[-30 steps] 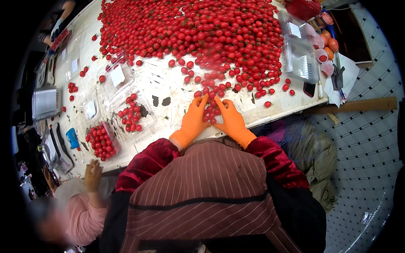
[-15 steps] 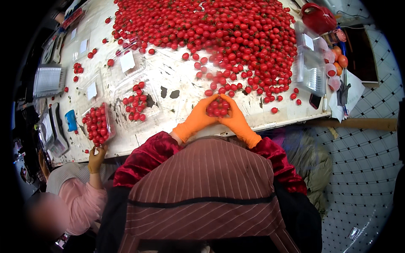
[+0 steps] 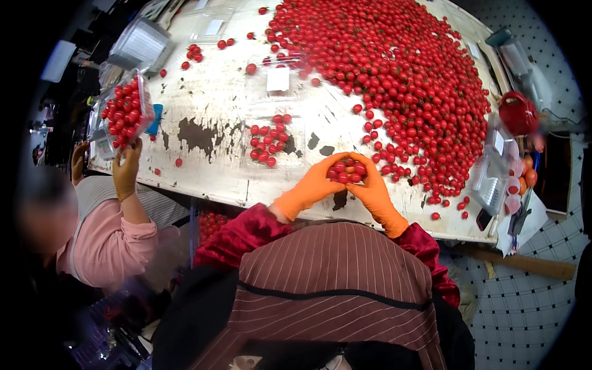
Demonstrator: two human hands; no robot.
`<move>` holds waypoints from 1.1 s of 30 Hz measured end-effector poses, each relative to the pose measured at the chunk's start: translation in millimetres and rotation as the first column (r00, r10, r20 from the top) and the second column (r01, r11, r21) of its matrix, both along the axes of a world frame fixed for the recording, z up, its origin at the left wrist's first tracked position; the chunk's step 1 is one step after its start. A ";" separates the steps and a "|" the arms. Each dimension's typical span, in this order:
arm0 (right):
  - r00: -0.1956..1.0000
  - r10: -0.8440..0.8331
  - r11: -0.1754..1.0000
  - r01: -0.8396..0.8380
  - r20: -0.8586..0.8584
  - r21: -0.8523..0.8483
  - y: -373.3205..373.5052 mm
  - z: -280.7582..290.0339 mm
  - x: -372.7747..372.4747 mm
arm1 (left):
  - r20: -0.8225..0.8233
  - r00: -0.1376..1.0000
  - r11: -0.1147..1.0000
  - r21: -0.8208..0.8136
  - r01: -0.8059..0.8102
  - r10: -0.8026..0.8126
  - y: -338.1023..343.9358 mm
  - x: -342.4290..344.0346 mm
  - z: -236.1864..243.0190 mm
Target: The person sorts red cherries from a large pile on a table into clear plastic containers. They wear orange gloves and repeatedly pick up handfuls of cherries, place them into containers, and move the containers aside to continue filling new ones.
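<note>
My orange-gloved left hand [image 3: 311,188] and right hand [image 3: 376,194] are cupped with fingertips touching around a cluster of cherry tomatoes [image 3: 345,172], both closed on it, near the table's front edge. A large pile of red tomatoes [image 3: 394,68] covers the back and right of the white, worn table [image 3: 203,185]. Just left of my hands, an open clear plastic container [image 3: 290,161] holds several tomatoes. Behind it is another clear container with a white label [image 3: 277,79].
At left, a co-worker in pink [image 3: 108,253] has a gloved hand [image 3: 126,169] at a raised, filled container [image 3: 147,105], beside stacked empty containers [image 3: 139,43]. At right are clear boxes [image 3: 490,179], a red pot [image 3: 518,112], larger fruit [image 3: 529,176] and a wooden plank [image 3: 536,265].
My hands have closed around the tomatoes and moved left toward the open container. The view has turned left. The co-worker has taken hold of the filled container and raised it.
</note>
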State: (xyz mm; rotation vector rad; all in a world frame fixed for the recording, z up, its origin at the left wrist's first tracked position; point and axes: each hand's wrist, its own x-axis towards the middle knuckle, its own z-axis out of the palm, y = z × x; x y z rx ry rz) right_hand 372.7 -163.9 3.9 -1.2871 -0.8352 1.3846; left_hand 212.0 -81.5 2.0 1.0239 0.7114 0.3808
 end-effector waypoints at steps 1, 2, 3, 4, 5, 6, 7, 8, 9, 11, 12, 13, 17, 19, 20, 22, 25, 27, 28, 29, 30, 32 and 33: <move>0.998 0.048 0.999 -0.048 0.028 0.013 10.4 5.1 -7.4 | -0.001 0.999 0.999 0.002 -0.049 0.049 4.2 -11.6 7.3; 0.994 0.092 0.995 -0.094 0.056 0.029 22.3 12.1 -17.0 | -0.002 0.996 0.995 0.009 -0.095 0.095 9.4 -23.8 11.6; 0.991 0.131 0.989 -0.131 0.004 0.066 34.7 15.4 -28.1 | -0.023 0.993 0.989 0.094 -0.116 0.119 16.1 -37.5 11.9; 0.984 0.173 0.977 -0.178 0.052 0.118 45.9 15.9 -38.0 | -0.035 0.984 0.976 0.137 -0.170 0.176 22.4 -49.4 12.2; 0.973 0.184 0.962 -0.207 0.139 0.176 59.4 9.9 -48.0 | -0.055 0.974 0.959 0.192 -0.207 0.221 31.5 -60.5 10.3; 0.955 0.196 0.943 -0.245 0.221 0.223 71.4 4.6 -57.8 | -0.079 0.959 0.938 0.241 -0.248 0.273 37.9 -72.6 9.6; 0.944 0.205 0.942 -0.261 0.257 0.209 82.9 2.6 -65.8 | -0.125 0.940 0.907 0.329 -0.262 0.317 47.6 -83.8 3.1; 0.931 0.222 0.941 -0.282 0.290 0.188 93.0 0.0 -73.0 | -0.169 0.914 0.870 0.409 -0.275 0.369 57.2 -94.8 -8.5; 0.915 0.236 0.939 -0.302 0.328 0.165 97.7 -2.7 -76.0 | -0.203 0.884 0.827 0.487 -0.282 0.420 63.1 -102.2 -13.7; 0.926 0.176 0.953 -0.245 0.333 0.178 95.9 -8.3 -71.4 | -0.287 0.836 0.746 0.636 -0.199 0.468 66.8 -113.1 -18.2; 0.931 0.145 0.959 -0.216 0.334 0.184 93.9 -11.3 -67.1 | -0.324 0.806 0.698 0.700 -0.146 0.494 68.1 -116.7 -19.5; 0.923 0.145 0.969 -0.206 0.357 0.137 91.4 -14.4 -59.5 | -0.335 0.784 0.707 0.684 -0.180 0.523 68.3 -119.2 -22.9; 0.901 0.138 0.988 -0.154 0.410 0.006 60.7 -27.7 -21.1 | -0.284 0.763 0.583 0.799 -0.145 0.580 55.2 -104.8 -35.5; 0.907 0.096 0.994 -0.111 0.410 0.014 43.0 -34.9 -10.0 | -0.344 0.764 0.449 0.890 0.080 0.546 44.5 -74.6 -24.8; 0.896 0.087 0.995 -0.103 0.436 0.013 35.6 -37.9 -6.2 | -0.377 0.758 0.370 0.909 0.193 0.532 38.6 -57.8 -21.1; 0.869 0.070 0.996 -0.088 0.490 0.014 25.1 -40.7 0.1 | -0.413 0.764 0.309 0.906 0.289 0.497 27.8 -22.9 -23.1; 0.874 0.001 0.998 -0.031 0.485 0.054 21.0 -35.7 2.5 | -0.533 0.680 0.282 0.845 0.454 0.503 32.6 -7.7 -41.9; 0.870 -0.016 0.998 -0.015 0.492 0.060 20.8 -35.0 10.8 | -0.597 0.610 0.266 0.793 0.548 0.521 41.1 -4.8 -48.0; 0.868 -0.025 0.998 -0.007 0.496 0.063 20.6 -35.6 14.6 | -0.607 0.601 0.278 0.786 0.553 0.520 43.8 -9.5 -49.7; 0.852 -0.053 0.997 0.016 0.521 0.075 20.8 -38.8 20.8 | -0.616 0.597 0.283 0.779 0.560 0.514 46.3 -12.1 -48.9; 0.819 -0.071 0.997 0.033 0.570 0.076 21.5 -38.0 27.9 | -0.622 0.595 0.287 0.774 0.564 0.509 48.7 -15.7 -47.3; 0.743 -0.100 0.995 0.067 0.662 0.075 23.7 -36.0 43.7 | -0.592 0.578 0.248 0.787 0.565 0.561 55.0 -33.1 -55.6; 0.660 -0.168 0.985 0.083 0.732 0.151 23.7 -49.4 56.0 | -0.610 0.566 0.252 0.771 0.585 0.555 60.3 -40.9 -60.1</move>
